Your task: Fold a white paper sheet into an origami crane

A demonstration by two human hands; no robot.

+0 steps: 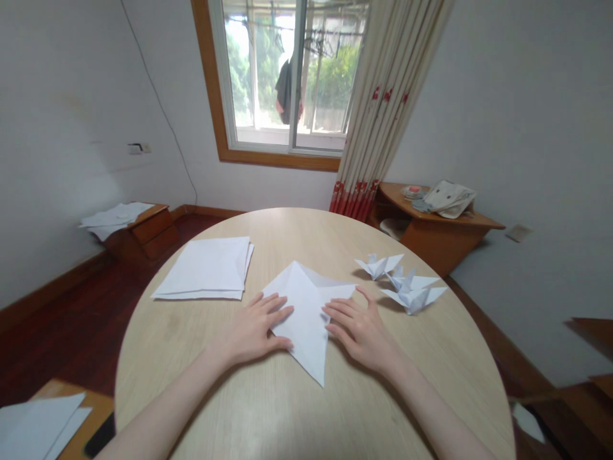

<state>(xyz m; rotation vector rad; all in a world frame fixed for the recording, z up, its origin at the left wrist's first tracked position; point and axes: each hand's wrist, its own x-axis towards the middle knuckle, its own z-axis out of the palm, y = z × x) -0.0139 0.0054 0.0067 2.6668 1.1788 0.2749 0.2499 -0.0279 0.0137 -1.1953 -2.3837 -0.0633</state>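
Observation:
A partly folded sheet of white paper (306, 319) lies on the round wooden table (268, 409), one pointed corner toward me and a peak at the far end. My left hand (261, 322) rests on its left side, fingers spread flat over the edge. On the right side my right hand (354, 322) touches the paper with its fingers stretched out, one reaching the upper right corner. Parts of the side edges are hidden under the fingers. Several folded paper cranes (409, 291) stand to the right, beyond my right hand.
A stack of white paper sheets (205, 268) lies at the table's left. Low wooden cabinets stand behind, one with papers (115, 216), the other with a cloth bag (450, 198). More sheets (41, 425) lie at lower left. A window (292, 76) and curtain (383, 96) are ahead.

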